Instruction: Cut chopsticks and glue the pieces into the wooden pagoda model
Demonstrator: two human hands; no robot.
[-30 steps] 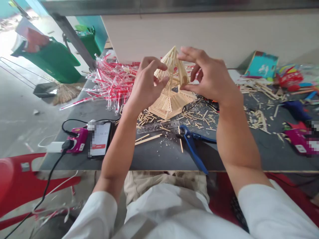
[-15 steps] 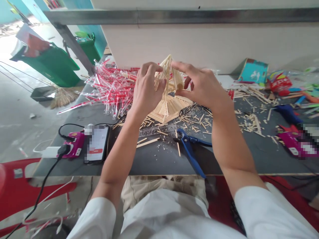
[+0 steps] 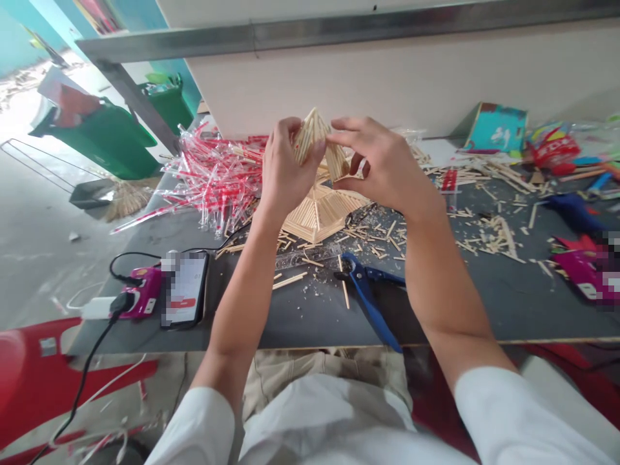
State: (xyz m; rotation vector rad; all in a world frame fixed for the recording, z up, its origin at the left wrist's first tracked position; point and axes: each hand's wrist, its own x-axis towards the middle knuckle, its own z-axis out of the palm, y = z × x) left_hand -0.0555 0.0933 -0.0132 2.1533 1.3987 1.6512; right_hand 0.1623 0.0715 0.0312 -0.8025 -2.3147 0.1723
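Note:
A pointed roof of thin wooden sticks (image 3: 314,132) is held up between my two hands, its tip upward. My left hand (image 3: 290,168) closes round its left side, thumb across the front. On its right side, my right hand (image 3: 387,165) pinches a slanted panel of sticks (image 3: 335,161) with curved fingers and thumb. Directly below lies a wide, many-sided base of glued-looking sticks (image 3: 317,216) on the dark table (image 3: 290,329). Whether roof and base touch is hidden by my hands. In front are a clear ruler (image 3: 307,258), loose sticks (image 3: 289,280) and a blue-handled cutter (image 3: 368,300).
Red-and-clear plastic wrappers (image 3: 213,181) pile up at left behind a phone (image 3: 184,290) and a purple power adapter (image 3: 143,290). Stick offcuts (image 3: 494,236) litter the right side. A metal rail (image 3: 339,35) crosses the back; green bins (image 3: 106,135) stand on the floor.
The stick roof has turned and tilted in my hands, so a fuller front face shows. My left thumb has moved up across it. The view has shifted slightly.

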